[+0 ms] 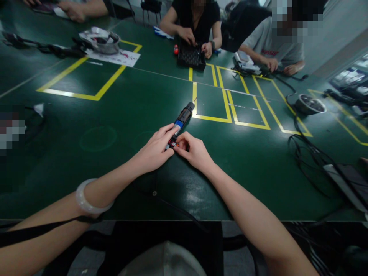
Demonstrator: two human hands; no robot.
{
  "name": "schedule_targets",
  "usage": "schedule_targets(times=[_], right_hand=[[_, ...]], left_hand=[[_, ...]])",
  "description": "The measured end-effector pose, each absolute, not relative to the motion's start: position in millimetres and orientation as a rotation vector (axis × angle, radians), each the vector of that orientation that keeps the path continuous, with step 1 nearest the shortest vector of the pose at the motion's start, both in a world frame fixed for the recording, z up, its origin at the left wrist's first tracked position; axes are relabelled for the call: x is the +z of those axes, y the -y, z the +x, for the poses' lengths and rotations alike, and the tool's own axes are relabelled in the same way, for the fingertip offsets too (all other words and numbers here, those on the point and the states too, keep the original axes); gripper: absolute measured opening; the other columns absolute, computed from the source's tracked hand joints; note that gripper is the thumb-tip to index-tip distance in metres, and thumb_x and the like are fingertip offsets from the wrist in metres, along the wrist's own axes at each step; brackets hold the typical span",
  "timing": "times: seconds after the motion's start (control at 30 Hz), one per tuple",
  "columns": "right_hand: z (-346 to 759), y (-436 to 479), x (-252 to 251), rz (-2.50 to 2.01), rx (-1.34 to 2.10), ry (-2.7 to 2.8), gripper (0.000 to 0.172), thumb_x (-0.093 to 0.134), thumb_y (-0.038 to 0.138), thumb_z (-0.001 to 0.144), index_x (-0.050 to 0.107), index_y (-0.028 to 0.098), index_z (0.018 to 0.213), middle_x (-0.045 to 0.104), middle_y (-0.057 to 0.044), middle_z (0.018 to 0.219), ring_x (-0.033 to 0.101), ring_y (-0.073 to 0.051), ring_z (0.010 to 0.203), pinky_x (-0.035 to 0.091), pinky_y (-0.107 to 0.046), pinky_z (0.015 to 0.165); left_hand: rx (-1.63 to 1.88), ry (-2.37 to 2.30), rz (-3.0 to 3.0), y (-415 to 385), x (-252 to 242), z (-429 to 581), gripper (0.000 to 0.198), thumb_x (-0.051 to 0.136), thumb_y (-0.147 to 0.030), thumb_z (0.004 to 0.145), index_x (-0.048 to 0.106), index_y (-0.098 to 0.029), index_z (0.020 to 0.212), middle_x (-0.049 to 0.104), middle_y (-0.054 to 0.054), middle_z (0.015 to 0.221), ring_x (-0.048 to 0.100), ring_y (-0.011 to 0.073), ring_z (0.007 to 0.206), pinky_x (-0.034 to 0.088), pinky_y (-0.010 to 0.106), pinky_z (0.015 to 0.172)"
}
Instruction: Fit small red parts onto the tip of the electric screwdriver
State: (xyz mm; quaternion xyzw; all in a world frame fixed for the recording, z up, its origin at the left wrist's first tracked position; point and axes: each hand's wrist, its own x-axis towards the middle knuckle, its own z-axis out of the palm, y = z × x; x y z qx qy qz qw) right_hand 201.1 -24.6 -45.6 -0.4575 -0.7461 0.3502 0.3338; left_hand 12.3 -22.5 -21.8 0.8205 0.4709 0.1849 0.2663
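On the green table lies a slim dark cylindrical device (pixel 184 115) with a blue band, perhaps a battery cell, along its body. It slants away from me to the upper right. My left hand (pixel 156 149) grips its near end, with fingers over the silver and blue section and thumb beneath. My right hand (pixel 194 149) is closed in a pinch at the same near end. Small red and orange parts (pixel 173 144), maybe wires, show between my fingertips. My hands hide most of that end, so I cannot make out exactly what the right fingertips hold.
Yellow tape outlines (pixel 212 119) mark the table. Across it, a person works at a black tray (pixel 191 57); another handles cables on the right. A metal ring-shaped part (pixel 99 40) sits on paper at the back left. Black cables (pixel 304 153) and a round fan-like part (pixel 310 104) lie right.
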Motion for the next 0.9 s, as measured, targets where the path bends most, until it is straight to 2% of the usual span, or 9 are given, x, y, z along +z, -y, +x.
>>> schedule_targets(times=[0.17, 0.3, 0.43, 0.53, 0.67, 0.77, 0.9], right_hand=[[200.3, 24.5, -45.8, -1.14, 0.917, 1.942, 0.011, 0.065, 0.025, 0.087, 0.055, 0.021, 0.088, 0.057, 0.004, 0.074, 0.054, -0.011, 0.065, 0.042, -0.024, 0.065], [202.4, 26.8, -44.3, -1.097, 0.896, 1.941, 0.003, 0.059, 0.02, 0.088, 0.061, 0.019, 0.09, 0.065, 0.0, 0.081, 0.06, -0.013, 0.071, 0.046, -0.026, 0.07], [204.4, 28.7, -45.0, -1.087, 0.893, 1.962, 0.02, 0.049, 0.01, 0.085, 0.062, 0.019, 0.097, 0.069, -0.001, 0.086, 0.064, -0.014, 0.077, 0.048, -0.027, 0.076], [204.8, 29.1, -45.9, -1.053, 0.919, 1.958, 0.024, 0.046, 0.009, 0.083, 0.059, 0.02, 0.1, 0.069, -0.001, 0.089, 0.066, -0.014, 0.08, 0.048, -0.027, 0.078], [206.7, 28.1, -47.1, -1.059, 0.908, 1.952, 0.021, 0.046, 0.012, 0.084, 0.056, 0.021, 0.101, 0.066, 0.0, 0.085, 0.064, -0.014, 0.078, 0.048, -0.028, 0.077], [212.1, 26.1, -47.9, -1.087, 0.848, 1.92, 0.02, 0.048, 0.015, 0.085, 0.057, 0.021, 0.101, 0.062, 0.002, 0.08, 0.06, -0.014, 0.073, 0.046, -0.028, 0.074], [223.2, 21.9, -48.3, -1.133, 0.832, 1.865, 0.02, 0.048, 0.016, 0.085, 0.059, 0.02, 0.102, 0.061, 0.003, 0.076, 0.059, -0.014, 0.07, 0.044, -0.027, 0.071]], left_hand=[[0.509, -1.266, 2.209, 21.6, -23.1, 11.1, 0.078, 0.044, -0.025, 0.084, 0.036, -0.008, 0.16, 0.028, 0.015, 0.167, 0.028, 0.031, 0.155, 0.022, 0.049, 0.129], [0.487, -1.274, 2.205, 21.4, -22.9, 10.7, 0.079, 0.044, -0.025, 0.084, 0.035, -0.008, 0.161, 0.027, 0.016, 0.167, 0.027, 0.0316, 0.155, 0.022, 0.048, 0.129], [0.465, -1.294, 2.259, 21.3, -22.4, 11.4, 0.08, 0.05, -0.03, 0.086, 0.035, -0.01, 0.162, 0.026, 0.017, 0.167, 0.029, 0.0335, 0.154, 0.026, 0.048, 0.127], [0.399, -1.337, 2.317, 21.2, -21.8, 13.5, 0.074, 0.054, -0.042, 0.092, 0.041, -0.012, 0.159, 0.024, 0.018, 0.168, 0.035, 0.0364, 0.151, 0.031, 0.049, 0.124], [0.234, -1.467, 2.408, 20.1, -20.2, 17.4, 0.062, 0.054, -0.048, 0.098, 0.05, -0.024, 0.154, 0.024, 0.016, 0.169, 0.047, 0.042, 0.14, 0.039, 0.057, 0.114], [0.219, -1.512, 2.465, 18.2, -18.4, 18.3, 0.053, 0.052, -0.046, 0.099, 0.057, -0.029, 0.149, 0.031, 0.014, 0.166, 0.051, 0.041, 0.135, 0.043, 0.056, 0.11], [0.214, -1.544, 2.516, 14.8, -14.9, 14.3, 0.047, 0.058, -0.042, 0.095, 0.066, -0.033, 0.14, 0.037, 0.01, 0.162, 0.053, 0.038, 0.131, 0.048, 0.052, 0.106]])
